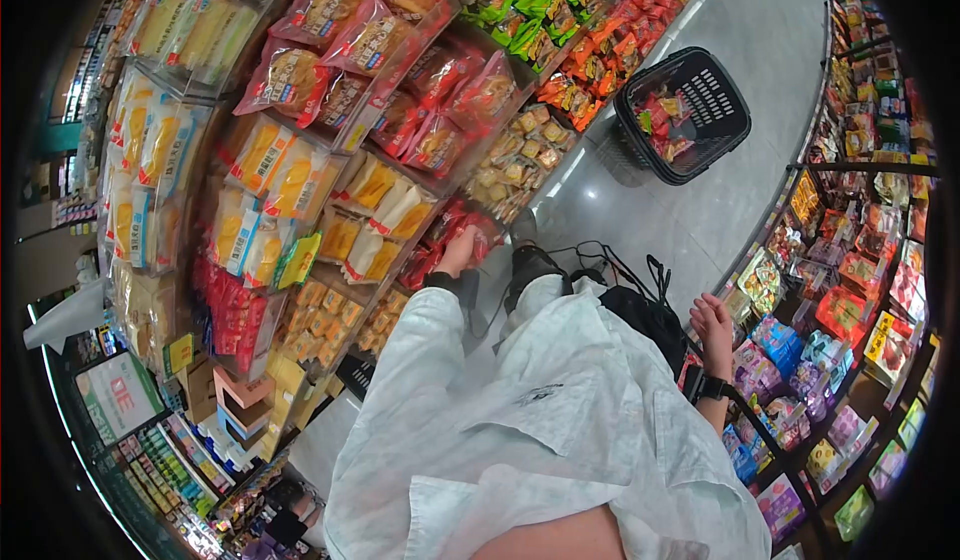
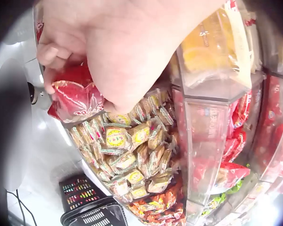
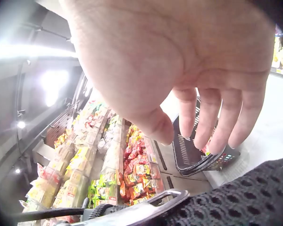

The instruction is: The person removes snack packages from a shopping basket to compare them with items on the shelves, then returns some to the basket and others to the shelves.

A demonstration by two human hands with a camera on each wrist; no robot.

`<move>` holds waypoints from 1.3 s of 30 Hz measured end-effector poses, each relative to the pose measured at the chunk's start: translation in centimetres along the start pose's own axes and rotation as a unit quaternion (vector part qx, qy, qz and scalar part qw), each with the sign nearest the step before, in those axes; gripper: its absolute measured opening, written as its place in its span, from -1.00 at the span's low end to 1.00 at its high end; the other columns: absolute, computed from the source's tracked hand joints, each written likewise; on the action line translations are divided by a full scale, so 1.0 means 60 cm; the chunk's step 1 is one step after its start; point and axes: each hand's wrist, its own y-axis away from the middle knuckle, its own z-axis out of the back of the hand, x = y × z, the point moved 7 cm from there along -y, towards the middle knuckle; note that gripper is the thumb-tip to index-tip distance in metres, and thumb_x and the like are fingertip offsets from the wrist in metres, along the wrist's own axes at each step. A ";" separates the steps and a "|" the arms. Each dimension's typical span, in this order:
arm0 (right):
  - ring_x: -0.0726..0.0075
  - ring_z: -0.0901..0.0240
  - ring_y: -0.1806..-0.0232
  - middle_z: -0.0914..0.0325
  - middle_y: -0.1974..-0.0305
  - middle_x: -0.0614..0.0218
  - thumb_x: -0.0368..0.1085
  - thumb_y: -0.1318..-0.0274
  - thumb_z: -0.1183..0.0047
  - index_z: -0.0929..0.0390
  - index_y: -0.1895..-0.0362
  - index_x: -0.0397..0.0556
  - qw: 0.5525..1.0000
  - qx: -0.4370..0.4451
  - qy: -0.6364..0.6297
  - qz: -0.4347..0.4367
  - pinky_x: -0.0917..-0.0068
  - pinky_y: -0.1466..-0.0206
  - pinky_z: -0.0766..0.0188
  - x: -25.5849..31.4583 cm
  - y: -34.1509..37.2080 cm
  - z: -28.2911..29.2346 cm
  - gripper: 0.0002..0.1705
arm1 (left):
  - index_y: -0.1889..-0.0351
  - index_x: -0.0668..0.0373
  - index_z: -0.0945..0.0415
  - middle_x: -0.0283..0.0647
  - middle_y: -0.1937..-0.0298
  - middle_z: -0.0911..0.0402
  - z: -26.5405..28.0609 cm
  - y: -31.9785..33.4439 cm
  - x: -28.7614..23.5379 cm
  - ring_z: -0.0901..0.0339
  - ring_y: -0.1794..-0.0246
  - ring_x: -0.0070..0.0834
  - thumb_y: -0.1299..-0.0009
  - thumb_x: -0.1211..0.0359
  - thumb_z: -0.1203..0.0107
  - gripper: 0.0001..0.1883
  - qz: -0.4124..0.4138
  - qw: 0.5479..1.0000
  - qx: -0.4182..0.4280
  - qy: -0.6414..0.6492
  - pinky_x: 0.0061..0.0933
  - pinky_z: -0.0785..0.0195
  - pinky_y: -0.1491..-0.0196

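Note:
My left hand (image 1: 459, 251) reaches to the lower shelf bins and grips a red wrapped package (image 2: 78, 96), its fingers curled round it in the left wrist view. Beside that package lies a bin of small clear-wrapped snacks (image 2: 127, 146). My right hand (image 1: 713, 328) hangs away from the shelf, holding nothing; in the right wrist view its fingers (image 3: 209, 115) point down, loosely bent. A black basket (image 1: 690, 110) stands on the floor with a few red and green packages (image 1: 664, 120) inside.
Tiered clear bins of red bread packages (image 1: 375, 35) and yellow packages (image 1: 265, 155) rise on the left. Orange and green packets (image 1: 590, 85) fill bins further along. Another shelf of coloured bags (image 1: 790, 360) runs along the right. Grey floor (image 1: 740, 35) lies between them.

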 end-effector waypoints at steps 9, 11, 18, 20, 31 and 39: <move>0.57 -0.55 0.10 -0.65 0.01 0.45 -0.16 -0.40 -0.14 -0.52 -0.22 0.03 0.997 -0.080 -0.018 -0.010 0.56 0.01 -0.48 0.009 0.069 -0.041 -0.62 | 0.32 0.13 -0.60 -0.27 0.50 -0.61 0.017 -0.037 -0.004 -0.53 0.61 -0.47 -0.48 -0.02 0.00 -0.59 0.035 0.984 -0.064 0.164 -0.45 -0.35 0.58; 0.57 -0.55 0.09 -0.65 0.00 0.44 -0.16 -0.41 -0.14 -0.53 -0.22 0.03 0.997 -0.070 -0.031 -0.017 0.56 0.01 -0.48 -0.008 0.075 -0.051 -0.62 | 0.28 0.11 -0.57 -0.28 0.47 -0.61 -0.002 -0.078 0.016 -0.55 0.57 -0.46 -0.47 0.00 -0.06 -0.63 -0.063 0.973 -0.027 0.222 -0.44 -0.34 0.57; 0.52 -0.58 -0.02 -0.63 -0.12 0.38 -0.17 -0.46 -0.07 -0.51 -0.25 0.02 0.996 -0.069 0.037 -0.043 0.60 -0.10 -0.43 0.006 0.117 -0.102 -0.63 | -0.13 -0.02 -0.36 -0.22 0.10 -0.63 0.004 -0.088 0.060 -0.63 0.28 -0.41 -0.44 0.02 -0.23 -0.55 0.052 0.980 0.070 0.181 -0.31 -0.46 0.37; 0.51 -0.58 -0.06 -0.63 -0.13 0.38 -0.17 -0.47 -0.06 -0.50 -0.26 0.02 0.994 -0.079 0.051 -0.049 0.58 -0.11 -0.43 0.009 0.126 -0.101 -0.62 | -0.25 0.01 -0.27 -0.14 0.00 -0.63 0.014 -0.088 0.068 -0.65 0.14 -0.39 -0.42 -0.03 -0.26 -0.40 0.033 0.983 0.079 0.162 -0.28 -0.49 0.29; 0.49 -0.59 -0.07 -0.64 -0.11 0.40 -0.20 -0.46 -0.09 -0.50 -0.25 -0.01 0.994 -0.091 0.046 -0.044 0.54 -0.12 -0.46 0.001 0.163 -0.127 -0.63 | -0.39 0.16 -0.26 0.20 -0.17 -0.60 -0.014 -0.076 0.026 -0.60 -0.12 0.08 -0.34 -0.24 -0.23 -0.13 -0.040 0.968 -0.154 -0.193 -0.05 -0.42 -0.12; 0.51 -0.56 -0.01 -0.62 -0.10 0.41 -0.22 -0.47 -0.07 -0.51 -0.28 0.01 0.995 -0.087 0.037 -0.036 0.50 -0.11 -0.51 -0.007 0.160 -0.135 -0.62 | -0.63 -0.03 0.02 0.20 -0.23 -0.59 -0.017 0.037 -0.054 -0.53 -0.25 0.20 -0.33 -0.22 -0.20 0.01 -0.098 0.915 -0.074 -0.385 0.09 -0.40 -0.22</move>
